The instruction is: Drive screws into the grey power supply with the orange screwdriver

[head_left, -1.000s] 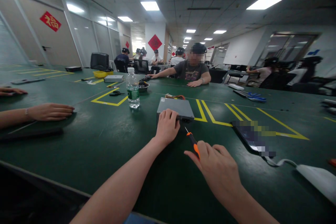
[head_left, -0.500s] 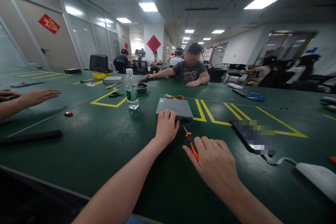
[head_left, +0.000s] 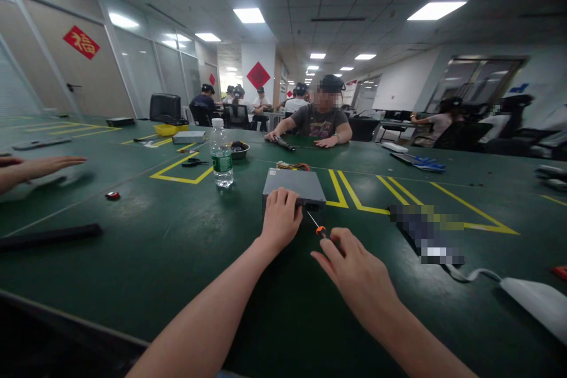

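Observation:
A grey computer power supply (head_left: pixel 296 183) lies on the green table in front of me, its bundle of coloured wires (head_left: pixel 292 166) at the far side. My left hand (head_left: pixel 280 212) is closed over its near left edge, thumb toward the power socket (head_left: pixel 312 207). An orange-and-black screwdriver (head_left: pixel 321 231) is in the curled fingers of my right hand (head_left: pixel 354 266). Its thin shaft points up and left to the near face of the power supply, just right of my left hand. Whether the tip sits in a screw is too small to tell. Most of the screwdriver's handle is hidden by my fingers.
A water bottle (head_left: pixel 221 156) stands left of the power supply, with a metal bowl (head_left: pixel 240 150) behind it. To the right lie a phone (head_left: pixel 411 230) and a white device on a cable (head_left: pixel 535 301). Another person (head_left: pixel 321 118) sits opposite; a co-worker's hand (head_left: pixel 53 165) is at left.
My right hand's fingers have shifted around the screwdriver handle, covering more of it. The person opposite has drawn a dark tool nearer to themselves. The co-worker's hand at left has moved left.

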`<control>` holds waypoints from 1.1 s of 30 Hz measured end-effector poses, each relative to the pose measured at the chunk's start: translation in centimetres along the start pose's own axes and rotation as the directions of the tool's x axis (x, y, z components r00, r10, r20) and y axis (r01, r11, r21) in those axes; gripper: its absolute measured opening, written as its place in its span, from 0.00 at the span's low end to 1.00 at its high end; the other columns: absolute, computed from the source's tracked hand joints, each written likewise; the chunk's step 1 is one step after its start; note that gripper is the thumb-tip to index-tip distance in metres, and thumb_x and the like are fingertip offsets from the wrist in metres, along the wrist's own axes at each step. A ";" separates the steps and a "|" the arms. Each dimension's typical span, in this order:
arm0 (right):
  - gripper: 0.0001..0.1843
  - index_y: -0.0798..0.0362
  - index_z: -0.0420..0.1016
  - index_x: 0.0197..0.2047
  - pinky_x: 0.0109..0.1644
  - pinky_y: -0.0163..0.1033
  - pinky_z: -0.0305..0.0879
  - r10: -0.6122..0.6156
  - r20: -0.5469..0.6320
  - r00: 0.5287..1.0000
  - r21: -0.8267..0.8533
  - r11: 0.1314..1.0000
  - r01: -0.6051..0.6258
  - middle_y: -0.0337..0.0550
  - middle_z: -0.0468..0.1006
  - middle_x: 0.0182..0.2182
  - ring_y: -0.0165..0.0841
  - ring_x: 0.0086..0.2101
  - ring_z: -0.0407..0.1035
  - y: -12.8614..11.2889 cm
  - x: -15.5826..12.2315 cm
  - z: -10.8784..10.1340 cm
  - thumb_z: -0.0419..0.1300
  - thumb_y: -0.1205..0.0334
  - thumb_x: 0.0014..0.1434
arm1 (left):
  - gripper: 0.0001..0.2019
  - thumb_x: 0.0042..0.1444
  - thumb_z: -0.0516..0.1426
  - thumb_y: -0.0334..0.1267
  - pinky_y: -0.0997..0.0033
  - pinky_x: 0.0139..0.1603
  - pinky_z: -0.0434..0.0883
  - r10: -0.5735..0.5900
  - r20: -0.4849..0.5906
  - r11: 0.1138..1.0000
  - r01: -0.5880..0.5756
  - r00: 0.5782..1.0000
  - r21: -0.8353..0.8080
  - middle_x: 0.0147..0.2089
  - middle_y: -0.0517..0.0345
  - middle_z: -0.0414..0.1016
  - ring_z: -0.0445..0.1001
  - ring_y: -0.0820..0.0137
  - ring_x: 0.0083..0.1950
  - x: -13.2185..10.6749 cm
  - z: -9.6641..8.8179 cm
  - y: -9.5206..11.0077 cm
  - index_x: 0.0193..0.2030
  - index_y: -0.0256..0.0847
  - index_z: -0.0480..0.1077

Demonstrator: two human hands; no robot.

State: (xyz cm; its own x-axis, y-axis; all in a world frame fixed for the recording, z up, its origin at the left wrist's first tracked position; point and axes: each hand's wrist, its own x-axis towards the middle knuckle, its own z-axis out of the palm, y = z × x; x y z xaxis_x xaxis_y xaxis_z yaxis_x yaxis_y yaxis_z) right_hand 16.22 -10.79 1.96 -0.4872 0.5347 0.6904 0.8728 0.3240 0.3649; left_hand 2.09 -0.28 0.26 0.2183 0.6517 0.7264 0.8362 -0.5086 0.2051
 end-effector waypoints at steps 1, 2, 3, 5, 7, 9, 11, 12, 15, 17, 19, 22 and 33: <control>0.08 0.55 0.67 0.33 0.23 0.31 0.58 0.029 0.027 0.999 -0.020 0.999 -0.029 0.45 0.67 0.31 0.29 0.26 0.64 -0.4 -0.1 0.1 0.47 0.69 0.59 | 0.09 0.53 0.53 0.33 0.63 0.48 0.62 0.002 0.002 1.000 -0.002 1.000 -0.001 0.43 0.54 0.63 0.60 0.64 0.45 0.0 0.0 0.0 0.41 0.41 0.62; 0.10 0.57 0.67 0.35 0.20 0.30 0.57 0.047 0.032 0.998 -0.043 0.998 -0.046 0.46 0.67 0.30 0.28 0.24 0.64 -0.8 -0.2 0.3 0.45 0.72 0.58 | 0.09 0.52 0.53 0.33 0.63 0.47 0.62 0.002 0.005 1.000 -0.002 1.000 -0.003 0.43 0.54 0.63 0.61 0.64 0.45 0.0 -0.1 0.0 0.41 0.41 0.62; 0.12 0.57 0.67 0.36 0.19 0.29 0.56 0.043 0.040 0.998 -0.052 0.998 -0.041 0.46 0.66 0.30 0.27 0.23 0.64 -1.1 -0.3 0.4 0.44 0.74 0.57 | 0.09 0.52 0.53 0.33 0.63 0.47 0.63 0.000 0.006 1.000 0.000 1.000 -0.002 0.43 0.54 0.63 0.61 0.64 0.45 0.0 -0.1 0.0 0.41 0.41 0.62; 0.13 0.59 0.66 0.36 0.18 0.29 0.56 0.036 0.057 0.998 -0.063 0.998 -0.032 0.46 0.66 0.29 0.27 0.22 0.64 -1.6 -0.4 0.5 0.43 0.75 0.57 | 0.09 0.52 0.53 0.33 0.62 0.48 0.62 -0.006 0.006 1.000 0.006 1.000 -0.003 0.42 0.54 0.63 0.61 0.64 0.45 0.1 -0.1 0.0 0.41 0.41 0.62; 0.11 0.58 0.65 0.35 0.17 0.29 0.56 0.069 0.075 0.995 -0.047 0.997 -0.065 0.45 0.66 0.28 0.26 0.20 0.64 -1.8 -0.4 0.5 0.43 0.72 0.58 | 0.09 0.52 0.53 0.32 0.62 0.48 0.63 -0.009 0.008 1.000 0.009 1.000 -0.005 0.43 0.54 0.62 0.61 0.64 0.45 0.1 -0.1 0.0 0.41 0.41 0.61; 0.09 0.57 0.63 0.34 0.15 0.29 0.54 0.149 0.098 0.984 0.021 0.988 -0.152 0.44 0.67 0.28 0.25 0.18 0.63 -1.7 -0.4 0.5 0.44 0.69 0.59 | 0.09 0.52 0.53 0.33 0.62 0.48 0.63 -0.012 0.009 1.000 0.012 1.000 -0.005 0.43 0.54 0.62 0.61 0.63 0.46 0.1 -0.1 0.0 0.41 0.41 0.61; 0.07 0.55 0.61 0.34 0.15 0.29 0.54 0.238 0.159 0.958 0.143 0.955 -0.261 0.42 0.68 0.27 0.26 0.18 0.64 -1.5 -0.4 0.6 0.43 0.66 0.59 | 0.10 0.52 0.53 0.33 0.62 0.48 0.63 -0.017 0.010 1.000 0.017 1.000 -0.003 0.44 0.54 0.62 0.61 0.63 0.46 0.1 -0.1 0.0 0.42 0.41 0.61; 0.06 0.54 0.60 0.35 0.16 0.30 0.55 0.279 0.208 0.938 0.209 0.924 -0.321 0.42 0.69 0.27 0.27 0.18 0.65 -1.3 -0.4 0.6 0.43 0.66 0.59 | 0.10 0.52 0.53 0.33 0.62 0.49 0.63 -0.019 0.010 1.000 0.019 1.000 -0.003 0.43 0.54 0.62 0.61 0.64 0.46 0.1 -0.1 0.0 0.42 0.41 0.61; 0.05 0.53 0.58 0.37 0.20 0.32 0.59 0.371 0.392 0.842 0.358 0.782 -0.511 0.42 0.71 0.27 0.30 0.21 0.68 -1.0 -0.4 0.7 0.45 0.64 0.58 | 0.10 0.52 0.53 0.32 0.62 0.49 0.63 -0.018 0.007 1.000 0.018 1.000 -0.005 0.43 0.54 0.62 0.60 0.64 0.46 0.1 0.0 0.0 0.41 0.41 0.61; 0.06 0.52 0.56 0.39 0.23 0.35 0.61 0.401 0.505 0.764 0.413 0.665 -0.622 0.42 0.72 0.27 0.32 0.23 0.70 -0.9 -0.3 0.7 0.47 0.62 0.56 | 0.09 0.52 0.54 0.33 0.62 0.49 0.62 -0.015 0.008 1.000 0.015 1.000 -0.003 0.43 0.54 0.62 0.61 0.64 0.46 0.1 0.0 0.0 0.41 0.41 0.61; 0.08 0.52 0.55 0.39 0.26 0.36 0.62 0.417 0.589 0.693 0.452 0.541 -0.709 0.42 0.72 0.28 0.33 0.26 0.70 -0.9 0.0 0.6 0.49 0.60 0.55 | 0.09 0.52 0.54 0.33 0.62 0.49 0.62 -0.015 0.009 1.000 0.015 1.000 -0.002 0.43 0.54 0.62 0.61 0.64 0.45 0.1 0.1 0.0 0.41 0.41 0.61; 0.11 0.51 0.54 0.39 0.24 0.35 0.60 0.418 0.691 0.590 0.503 0.309 -0.807 0.37 0.70 0.26 0.30 0.22 0.67 -1.0 0.3 0.6 0.50 0.56 0.55 | 0.09 0.52 0.54 0.33 0.62 0.49 0.62 -0.020 0.004 1.000 0.020 1.000 -0.003 0.43 0.54 0.62 0.61 0.64 0.46 0.1 0.2 0.0 0.41 0.41 0.61; 0.16 0.50 0.53 0.34 0.13 0.26 0.39 0.213 0.882 0.421 0.472 -0.435 -0.767 0.27 0.64 0.20 0.18 0.12 0.50 -2.0 0.8 0.7 0.52 0.48 0.53 | 0.07 0.54 0.53 0.34 0.62 0.48 0.62 -0.022 -0.007 1.000 0.022 1.000 0.012 0.42 0.55 0.62 0.61 0.64 0.45 0.1 0.3 -0.1 0.41 0.41 0.61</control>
State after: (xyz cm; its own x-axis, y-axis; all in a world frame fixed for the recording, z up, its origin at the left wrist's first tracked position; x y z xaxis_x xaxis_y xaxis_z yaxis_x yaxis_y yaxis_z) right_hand 14.09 -10.48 1.33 -0.0446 0.9823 -0.1821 -0.0199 -0.1832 -0.9829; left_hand 2.23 0.00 0.10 0.1964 0.6585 0.7264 0.8466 -0.4877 0.2132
